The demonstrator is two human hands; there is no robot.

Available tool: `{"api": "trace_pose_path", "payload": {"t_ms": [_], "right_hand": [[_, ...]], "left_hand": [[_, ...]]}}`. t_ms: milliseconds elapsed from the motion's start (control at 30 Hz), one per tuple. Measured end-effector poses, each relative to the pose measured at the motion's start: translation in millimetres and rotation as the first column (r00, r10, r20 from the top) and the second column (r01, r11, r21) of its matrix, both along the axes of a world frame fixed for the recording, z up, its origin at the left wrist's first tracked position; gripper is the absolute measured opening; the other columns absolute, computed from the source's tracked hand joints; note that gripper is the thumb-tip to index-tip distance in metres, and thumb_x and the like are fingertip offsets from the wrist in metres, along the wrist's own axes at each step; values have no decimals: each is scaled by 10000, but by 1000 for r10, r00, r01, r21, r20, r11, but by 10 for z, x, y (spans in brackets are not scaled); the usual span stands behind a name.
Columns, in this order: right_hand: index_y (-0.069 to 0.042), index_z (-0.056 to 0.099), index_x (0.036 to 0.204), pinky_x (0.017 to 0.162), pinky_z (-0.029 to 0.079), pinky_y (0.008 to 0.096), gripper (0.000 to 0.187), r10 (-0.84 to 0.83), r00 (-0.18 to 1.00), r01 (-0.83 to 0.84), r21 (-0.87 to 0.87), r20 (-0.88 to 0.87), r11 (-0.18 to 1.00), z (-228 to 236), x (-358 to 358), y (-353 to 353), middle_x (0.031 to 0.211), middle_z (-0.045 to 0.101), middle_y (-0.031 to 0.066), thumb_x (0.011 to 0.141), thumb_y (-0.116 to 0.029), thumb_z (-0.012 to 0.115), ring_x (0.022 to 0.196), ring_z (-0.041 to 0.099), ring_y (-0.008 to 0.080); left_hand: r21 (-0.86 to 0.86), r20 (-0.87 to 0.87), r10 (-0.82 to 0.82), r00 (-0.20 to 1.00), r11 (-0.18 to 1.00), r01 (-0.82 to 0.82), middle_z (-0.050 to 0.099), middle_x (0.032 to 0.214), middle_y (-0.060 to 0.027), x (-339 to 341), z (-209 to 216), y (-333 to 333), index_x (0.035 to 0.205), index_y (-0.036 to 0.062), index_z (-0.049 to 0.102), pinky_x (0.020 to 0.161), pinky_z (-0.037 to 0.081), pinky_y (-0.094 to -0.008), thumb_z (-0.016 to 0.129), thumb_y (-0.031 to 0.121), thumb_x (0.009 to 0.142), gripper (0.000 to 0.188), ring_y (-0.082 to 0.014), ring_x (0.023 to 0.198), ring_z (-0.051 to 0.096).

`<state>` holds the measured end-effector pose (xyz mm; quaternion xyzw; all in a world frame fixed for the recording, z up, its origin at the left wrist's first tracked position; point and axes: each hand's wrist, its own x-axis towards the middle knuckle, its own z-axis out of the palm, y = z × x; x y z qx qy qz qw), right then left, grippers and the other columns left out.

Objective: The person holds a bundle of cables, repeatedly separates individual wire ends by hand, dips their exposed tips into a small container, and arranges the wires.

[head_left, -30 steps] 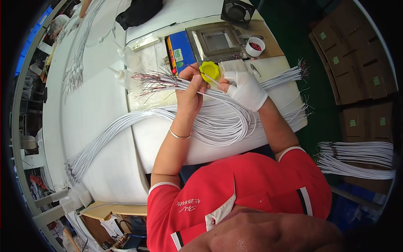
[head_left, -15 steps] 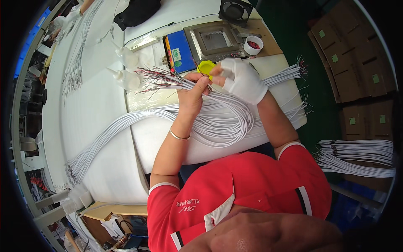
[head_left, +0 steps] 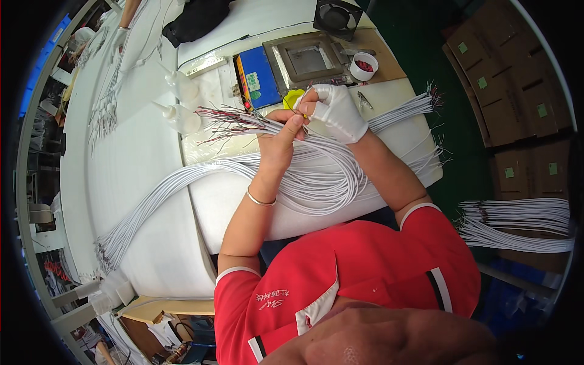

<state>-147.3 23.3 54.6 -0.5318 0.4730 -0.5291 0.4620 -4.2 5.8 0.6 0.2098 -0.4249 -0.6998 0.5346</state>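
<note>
My left hand (head_left: 278, 139), bare with a bangle at the wrist, is closed around a bundle of white cables (head_left: 325, 176). Past its fingers, the stripped ends fan out to the left in red and dark thin wires (head_left: 234, 123). My right hand (head_left: 338, 114), in a white fingerless glove, meets the left thumb and pinches a thin wire there; the exact grip is partly hidden by the fingers. From the hands the cables loop right and also trail left to a cluster of ends (head_left: 108, 250). A yellow dish (head_left: 292, 99) sits just beyond the fingertips.
Two white squeeze bottles (head_left: 182, 118) stand left of the wire ends. Behind lie a blue box (head_left: 257, 76), a metal frame plate (head_left: 304, 59), a white cup of red bits (head_left: 364, 66) and a fan (head_left: 338, 18). Another person's hand (head_left: 120, 38) works at far left. Cartons (head_left: 511, 91) stand right.
My right hand has moved left and closed its fingers at the left thumb, where they were more spread. The left hand keeps its hold. The other person's hand has moved nearer.
</note>
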Motion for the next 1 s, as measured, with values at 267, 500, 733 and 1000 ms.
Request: {"api": "trace_pose_path", "payload": {"t_ms": [267,500,733,1000], "right_hand": [[39,648,912,668,466,238,205,-9,994,3,-55,-111,998,238,14,-124,789,653,85,793,-126,621,727,590,111],[31,651,771,579,449,231,165,-34,965,20,-54,-260,998,307,14,-148,725,640,60,770,-132,676,644,564,84],[18,669,769,540,435,234,184,-29,986,23,-34,-163,999,171,-6,-243,660,624,60,712,-143,736,599,539,81],[11,656,838,612,451,244,192,122,988,-125,-26,-93,992,319,-70,-202,745,634,46,762,-162,686,676,569,99]], "left_hand": [[-31,168,-5,986,999,10,611,717,-79,24,74,11,813,-11,585,527,437,-221,651,76,802,110,-104,558,516],[-62,196,2,981,998,10,596,690,-69,18,72,14,815,-10,584,508,435,-213,680,66,780,127,-105,552,523],[-99,241,28,970,995,-4,592,681,-60,12,90,39,805,-14,588,500,439,-207,684,71,779,131,-95,546,525],[-59,256,16,967,998,-1,617,705,-69,4,96,36,810,-13,596,502,433,-203,655,80,801,111,-88,546,521]]}}
